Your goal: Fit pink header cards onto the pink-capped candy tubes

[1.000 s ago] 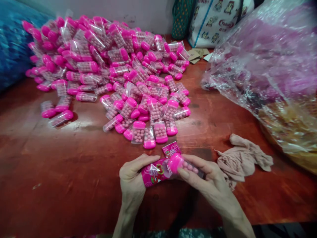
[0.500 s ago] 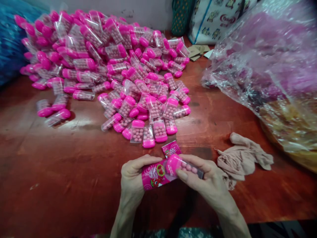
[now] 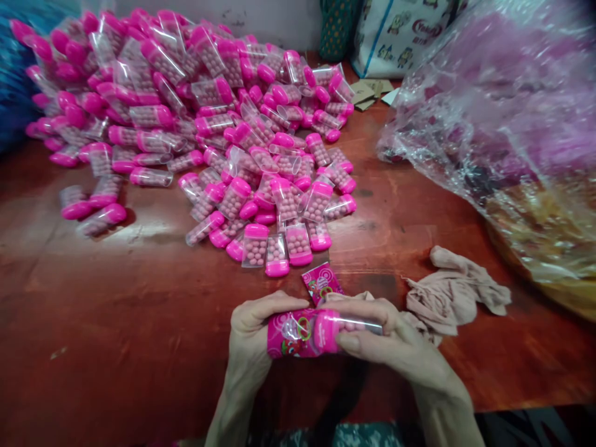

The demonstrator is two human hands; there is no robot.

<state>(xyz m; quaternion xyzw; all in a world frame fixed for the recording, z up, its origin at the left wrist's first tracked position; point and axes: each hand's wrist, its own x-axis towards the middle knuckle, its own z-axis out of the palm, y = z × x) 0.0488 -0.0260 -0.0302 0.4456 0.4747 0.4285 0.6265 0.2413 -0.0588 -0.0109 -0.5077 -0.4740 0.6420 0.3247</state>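
Note:
My left hand [image 3: 254, 326] is closed around a pink printed sleeve [image 3: 289, 335] with a cartoon strawberry on it. In my right hand [image 3: 379, 335] is a clear candy container [image 3: 358, 325] with a pink cap and pink balls inside. Its capped end points left and sits at the open right end of the sleeve; how far it reaches inside I cannot tell. Another printed sleeve [image 3: 321, 280] lies flat on the table just beyond my hands. Past it spreads a big heap of similar pink-capped containers [image 3: 284, 198].
A crumpled beige cloth [image 3: 456, 285] lies right of my hands. Clear plastic wrapping [image 3: 503, 143] covers the right side, over something yellowish. At the back stand a white printed bag [image 3: 405, 37] and cardboard scraps [image 3: 367, 92]; a blue plastic bag [image 3: 18, 81] is at far left.
The container in my right hand has turned from a slant to nearly level, lining up with the sleeve. My left hand keeps its hold. The whole view has shifted slightly.

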